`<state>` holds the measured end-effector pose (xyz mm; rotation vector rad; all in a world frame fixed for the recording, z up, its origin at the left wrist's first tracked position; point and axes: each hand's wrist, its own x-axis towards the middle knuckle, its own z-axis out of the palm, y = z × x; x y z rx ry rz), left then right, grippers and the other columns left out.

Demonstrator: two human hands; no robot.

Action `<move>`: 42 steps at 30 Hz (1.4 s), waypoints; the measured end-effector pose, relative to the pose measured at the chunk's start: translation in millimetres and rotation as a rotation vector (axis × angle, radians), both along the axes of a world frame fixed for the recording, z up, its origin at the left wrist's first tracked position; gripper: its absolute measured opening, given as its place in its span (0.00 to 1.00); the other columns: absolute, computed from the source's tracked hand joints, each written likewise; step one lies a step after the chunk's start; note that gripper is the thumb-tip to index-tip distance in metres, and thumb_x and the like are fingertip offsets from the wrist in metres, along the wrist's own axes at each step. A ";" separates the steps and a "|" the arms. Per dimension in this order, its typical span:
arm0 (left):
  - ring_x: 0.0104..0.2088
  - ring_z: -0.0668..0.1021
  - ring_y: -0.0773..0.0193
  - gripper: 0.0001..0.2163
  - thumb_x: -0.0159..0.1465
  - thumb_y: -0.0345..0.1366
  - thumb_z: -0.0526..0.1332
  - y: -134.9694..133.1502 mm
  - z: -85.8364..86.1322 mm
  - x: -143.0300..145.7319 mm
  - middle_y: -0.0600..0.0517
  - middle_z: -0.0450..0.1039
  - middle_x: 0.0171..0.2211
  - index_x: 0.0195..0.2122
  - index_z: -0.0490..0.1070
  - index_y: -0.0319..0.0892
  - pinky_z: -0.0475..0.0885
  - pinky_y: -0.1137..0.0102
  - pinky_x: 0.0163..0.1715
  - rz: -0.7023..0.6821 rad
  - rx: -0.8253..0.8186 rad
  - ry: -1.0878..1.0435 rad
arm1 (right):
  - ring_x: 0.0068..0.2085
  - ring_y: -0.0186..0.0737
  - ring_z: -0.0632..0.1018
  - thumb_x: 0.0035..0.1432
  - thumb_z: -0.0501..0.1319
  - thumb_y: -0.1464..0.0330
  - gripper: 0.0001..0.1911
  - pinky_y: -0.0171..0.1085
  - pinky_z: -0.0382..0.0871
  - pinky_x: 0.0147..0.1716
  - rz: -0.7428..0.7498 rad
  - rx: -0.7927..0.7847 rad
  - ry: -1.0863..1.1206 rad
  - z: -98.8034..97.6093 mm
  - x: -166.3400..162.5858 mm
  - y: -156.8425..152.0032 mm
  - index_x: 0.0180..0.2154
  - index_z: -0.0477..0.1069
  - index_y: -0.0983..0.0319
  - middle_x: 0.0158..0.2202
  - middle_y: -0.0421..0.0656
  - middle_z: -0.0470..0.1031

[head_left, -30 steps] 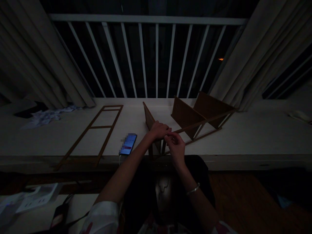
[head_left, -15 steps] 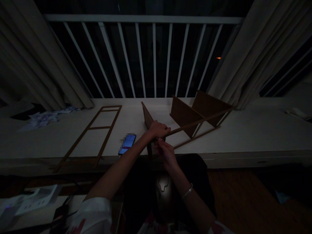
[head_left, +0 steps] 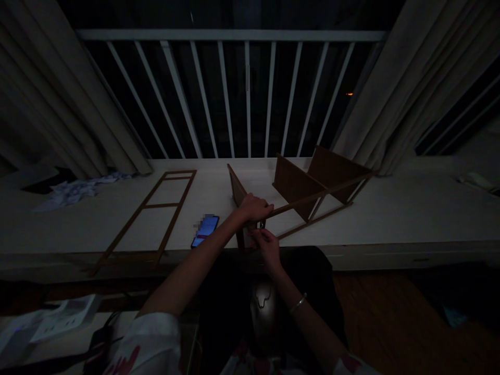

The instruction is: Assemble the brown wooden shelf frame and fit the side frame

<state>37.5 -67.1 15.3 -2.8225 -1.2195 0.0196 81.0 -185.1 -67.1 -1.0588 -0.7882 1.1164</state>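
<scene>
A brown wooden shelf rack (head_left: 300, 201) lies on its side on the white sill, its boards standing up from a side frame. My left hand (head_left: 254, 207) is wrapped over the near end of the rack's upper rail, close to the end board (head_left: 236, 188). Just below it, my right hand (head_left: 267, 244) has its fingers pinched together by the rack's corner. Something small and shiny shows between the two hands, too dim to name. What the right fingertips hold, if anything, cannot be made out.
A separate wooden ladder-shaped frame (head_left: 160, 205) lies at the left, overhanging the sill's front edge. Between it and the rack is a lit phone (head_left: 205, 230). White railings (head_left: 247, 104) and curtains (head_left: 394, 78) stand behind. A white power strip (head_left: 66, 319) sits lower left.
My right hand has dropped slightly away from the rail, uncovering a small shiny thing beneath my left hand. The left hand and the rack stay in place.
</scene>
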 end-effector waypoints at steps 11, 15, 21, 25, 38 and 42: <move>0.37 0.74 0.57 0.28 0.62 0.48 0.37 -1.8 -0.3 -0.8 0.45 0.75 0.34 0.31 0.73 0.39 0.58 0.60 0.43 -0.007 -0.003 0.000 | 0.18 0.25 0.64 0.40 0.63 0.57 0.16 0.26 0.57 0.17 0.008 -0.037 0.319 -31.6 11.7 17.8 0.25 0.64 0.61 0.18 0.34 0.64; 0.37 0.74 0.57 0.28 0.62 0.49 0.36 -1.4 -0.4 -1.3 0.44 0.75 0.34 0.31 0.74 0.39 0.58 0.60 0.44 -0.007 -0.019 -0.017 | 0.17 0.24 0.61 0.40 0.63 0.56 0.17 0.26 0.54 0.15 0.010 -0.051 0.355 -26.9 19.8 19.5 0.24 0.62 0.61 0.16 0.32 0.60; 0.37 0.74 0.59 0.27 0.62 0.48 0.37 -0.5 -2.6 -0.6 0.45 0.75 0.34 0.31 0.73 0.39 0.57 0.61 0.44 0.009 -0.008 -0.022 | 0.16 0.22 0.59 0.41 0.63 0.57 0.17 0.25 0.48 0.13 -0.070 -0.011 0.277 -2.3 32.7 18.3 0.24 0.62 0.62 0.18 0.33 0.62; 0.37 0.74 0.60 0.25 0.62 0.46 0.39 -1.6 -1.3 0.0 0.45 0.75 0.32 0.29 0.73 0.39 0.57 0.62 0.44 -0.005 -0.015 -0.013 | 0.16 0.23 0.60 0.39 0.64 0.56 0.17 0.26 0.49 0.14 -0.160 0.051 0.088 24.3 41.1 17.2 0.25 0.62 0.62 0.18 0.34 0.66; 0.37 0.74 0.59 0.22 0.61 0.47 0.41 -2.8 3.1 -3.9 0.47 0.75 0.34 0.32 0.72 0.43 0.56 0.62 0.42 -0.070 -0.032 0.003 | 0.14 0.24 0.60 0.40 0.62 0.54 0.20 0.27 0.49 0.13 -0.217 -0.037 0.109 46.9 21.3 10.1 0.30 0.68 0.63 0.13 0.33 0.63; 0.37 0.74 0.58 0.19 0.61 0.46 0.43 -1.2 1.5 -4.5 0.48 0.75 0.34 0.33 0.72 0.44 0.57 0.62 0.41 -0.109 -0.012 0.024 | 0.17 0.25 0.66 0.41 0.62 0.54 0.20 0.27 0.53 0.14 -0.185 -0.049 0.217 49.0 16.9 9.0 0.31 0.68 0.63 0.19 0.37 0.70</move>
